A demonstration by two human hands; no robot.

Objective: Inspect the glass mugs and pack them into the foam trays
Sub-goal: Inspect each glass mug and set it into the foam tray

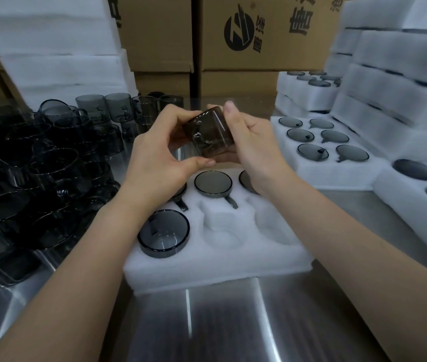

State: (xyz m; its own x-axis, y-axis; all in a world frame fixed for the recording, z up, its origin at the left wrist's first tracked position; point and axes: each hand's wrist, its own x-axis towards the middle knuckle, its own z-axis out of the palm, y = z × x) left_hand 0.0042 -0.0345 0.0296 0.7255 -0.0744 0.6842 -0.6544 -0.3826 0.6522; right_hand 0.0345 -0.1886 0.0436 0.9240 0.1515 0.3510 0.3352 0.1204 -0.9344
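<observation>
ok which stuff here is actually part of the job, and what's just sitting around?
In the job:
mug, held by left hand and right hand
front foam tray, two pockets visibly empty
loose mugs piled at left

Just lying about:
cardboard boxes
filled trays at right
white foam stack, back left

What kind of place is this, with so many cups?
Probably a packing station in a factory or warehouse. Printed cardboard boxes are stacked behind, white foam trays with mugs in them are piled on the right, and a crowd of loose dark glass mugs waits on the steel table.
</observation>
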